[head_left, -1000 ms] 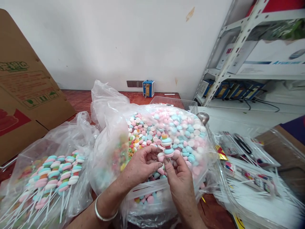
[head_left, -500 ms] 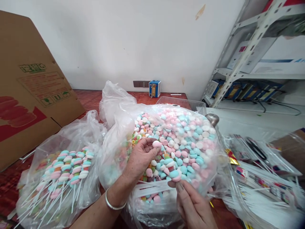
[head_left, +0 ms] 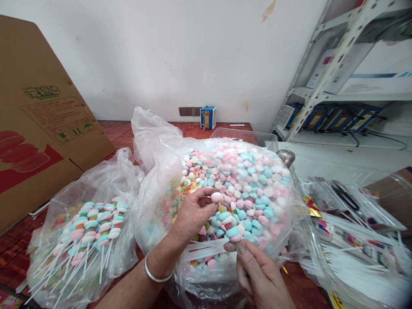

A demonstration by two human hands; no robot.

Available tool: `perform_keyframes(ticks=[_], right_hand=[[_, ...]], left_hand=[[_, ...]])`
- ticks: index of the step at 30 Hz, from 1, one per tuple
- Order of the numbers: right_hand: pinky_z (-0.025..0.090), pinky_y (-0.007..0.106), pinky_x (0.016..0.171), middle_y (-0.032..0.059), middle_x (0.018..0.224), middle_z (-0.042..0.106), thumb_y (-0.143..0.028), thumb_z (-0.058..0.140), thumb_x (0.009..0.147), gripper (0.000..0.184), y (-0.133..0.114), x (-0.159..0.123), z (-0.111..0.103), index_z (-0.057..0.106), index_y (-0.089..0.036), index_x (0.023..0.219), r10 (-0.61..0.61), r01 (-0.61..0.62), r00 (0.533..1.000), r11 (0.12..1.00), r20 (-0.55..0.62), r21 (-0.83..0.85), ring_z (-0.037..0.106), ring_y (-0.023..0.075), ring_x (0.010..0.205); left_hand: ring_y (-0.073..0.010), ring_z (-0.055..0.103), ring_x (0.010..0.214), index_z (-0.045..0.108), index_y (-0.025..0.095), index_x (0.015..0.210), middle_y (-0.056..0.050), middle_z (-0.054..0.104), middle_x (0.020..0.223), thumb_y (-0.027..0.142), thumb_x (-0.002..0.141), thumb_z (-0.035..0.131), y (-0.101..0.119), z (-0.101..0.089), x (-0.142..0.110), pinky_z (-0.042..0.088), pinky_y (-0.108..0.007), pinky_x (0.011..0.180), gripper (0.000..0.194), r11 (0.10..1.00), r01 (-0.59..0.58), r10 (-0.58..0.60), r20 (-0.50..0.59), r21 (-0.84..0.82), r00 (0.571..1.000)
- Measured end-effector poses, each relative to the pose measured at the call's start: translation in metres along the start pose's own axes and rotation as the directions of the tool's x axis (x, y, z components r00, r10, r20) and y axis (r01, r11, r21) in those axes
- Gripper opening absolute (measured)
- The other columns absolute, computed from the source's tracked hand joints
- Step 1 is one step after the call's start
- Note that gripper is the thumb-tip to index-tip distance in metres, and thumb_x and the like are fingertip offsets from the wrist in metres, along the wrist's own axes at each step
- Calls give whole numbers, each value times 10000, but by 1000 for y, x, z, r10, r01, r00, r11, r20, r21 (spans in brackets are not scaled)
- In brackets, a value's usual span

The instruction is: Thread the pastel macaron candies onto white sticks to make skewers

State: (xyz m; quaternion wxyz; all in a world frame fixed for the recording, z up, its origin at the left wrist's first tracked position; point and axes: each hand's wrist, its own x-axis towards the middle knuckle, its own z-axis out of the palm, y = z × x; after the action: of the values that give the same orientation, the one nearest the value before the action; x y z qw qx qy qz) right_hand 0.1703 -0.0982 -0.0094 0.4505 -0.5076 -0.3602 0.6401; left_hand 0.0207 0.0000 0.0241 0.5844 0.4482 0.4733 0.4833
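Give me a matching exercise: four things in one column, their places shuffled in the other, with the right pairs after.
Things
1. silver metal bangle
2. single pink-and-white candy
3. small blue box with a gold-coloured front
4. stack of pale blue, pink and white candies

Places
A. on the red-brown wooden tabletop, near the white wall
B. held at the fingertips of the right hand
C. around the left wrist
D. held between the thumb and fingers of the left hand

Pairs: 1-C, 2-D, 3-A, 4-B
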Motion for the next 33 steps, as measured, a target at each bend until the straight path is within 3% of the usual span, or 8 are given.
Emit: perform_keyframes(ticks=[7, 10, 14, 19, 22, 26, 28, 33], right_hand=[[122, 200, 390, -109, 502, 260, -711, 627, 808, 541, 7, -1, 16, 663, -182, 912, 32, -29, 999, 991, -16, 130, 174, 68, 427], [134, 220, 360, -107, 479, 277, -678, 586, 860, 495, 6, -1, 21, 669, -196, 934, -6, 11, 996, 998, -84, 64, 153, 76, 401], [241, 228, 361, -87, 459, 339, -670, 519, 901, 484, 6, 4, 27, 673, -213, 936, -94, 86, 990, 993, -107, -85, 267, 106, 385], [385, 221, 458, -47, 529, 527, -575, 422, 985, 438, 12, 14, 37, 653, -209, 923, -284, 244, 949, 936, -134, -254, 456, 125, 446], [394, 220, 518, -24, 591, 617, -446, 372, 1035, 384, 17, 16, 42, 637, -215, 882, -484, 369, 871, 754, -80, -543, 554, 130, 500], [344, 251, 489, -10, 581, 651, -271, 340, 1055, 357, 16, 16, 48, 629, -199, 857, -723, 458, 684, 314, 104, -832, 615, 137, 476], [336, 281, 480, 8, 600, 676, -230, 320, 1056, 348, 12, 14, 51, 642, -160, 944, -767, 447, 617, 160, 174, -880, 634, 152, 469], [319, 326, 480, 14, 607, 676, -99, 278, 1010, 340, 8, 4, 56, 588, -62, 1145, -784, 463, 539, -30, 308, -886, 612, 173, 452]], left_hand=[[-192, 742, 956, 750, 192, 1003, -63, 779, 1093, 153, 742, 712, -4, 4, 2, 600, -269, 806, 266, 993, -120, 119, 39, 20, 992], [-203, 738, 988, 749, 184, 1007, -69, 773, 1094, 171, 742, 723, -9, 4, 3, 594, -290, 851, 266, 988, -153, 152, 44, 22, 987], [-202, 718, 1041, 750, 200, 997, -62, 758, 1141, 174, 745, 723, -15, 2, 4, 579, -300, 897, 255, 983, -184, 184, 35, 6, 982], [-182, 709, 796, 677, 194, 985, -49, 749, 947, 318, 780, 746, -5, 5, -2, 581, -271, 622, 249, 969, -57, 67, 31, -241, 997], [-118, 618, 579, 586, 209, 952, 16, 650, 793, 439, 828, 713, 6, 12, -9, 478, -210, 430, 291, 895, 24, -18, 19, -445, 1000], [-40, 461, 451, 525, 203, 897, 69, 499, 699, 391, 809, 751, 14, 19, -17, 309, -119, 317, 307, 874, -5, -28, -60, -486, 998], [-35, 402, 418, 496, 210, 869, 76, 468, 669, 371, 835, 722, 17, 18, -20, 259, -114, 282, 279, 876, -49, -7, -115, -479, 993], [-53, 375, 383, 447, 224, 822, 85, 413, 591, 366, 882, 657, 18, 9, -28, 248, -127, 267, 260, 888, -117, 30, -199, -445, 980]])
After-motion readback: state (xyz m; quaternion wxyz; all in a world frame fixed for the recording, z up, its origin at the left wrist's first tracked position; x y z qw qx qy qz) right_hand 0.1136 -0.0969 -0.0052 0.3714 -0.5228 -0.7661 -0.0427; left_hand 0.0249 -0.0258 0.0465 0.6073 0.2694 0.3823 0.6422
